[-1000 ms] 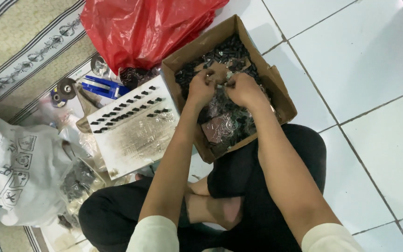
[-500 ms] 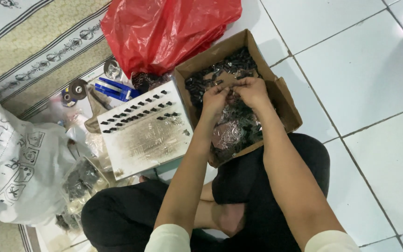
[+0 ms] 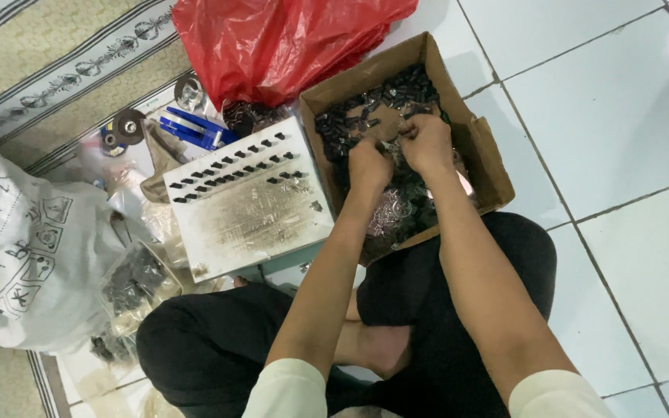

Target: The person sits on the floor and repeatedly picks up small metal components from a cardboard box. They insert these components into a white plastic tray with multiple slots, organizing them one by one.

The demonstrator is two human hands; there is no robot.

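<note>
we see both hands, left hand [image 3: 368,165] and right hand [image 3: 425,143], together inside the cardboard box [image 3: 484,155] on the floor, fingers pinched on a small metal part [image 3: 391,144], though it's too tiny to identify. beside the box lies a white slotted panel [image 3: 249,203].

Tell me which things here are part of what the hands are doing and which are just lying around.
In use: left hand, right hand, cardboard box, small dark parts in it.

Lying about: white slotted board, red plastic bag, blue tool, grinding discs, white sack.
</note>
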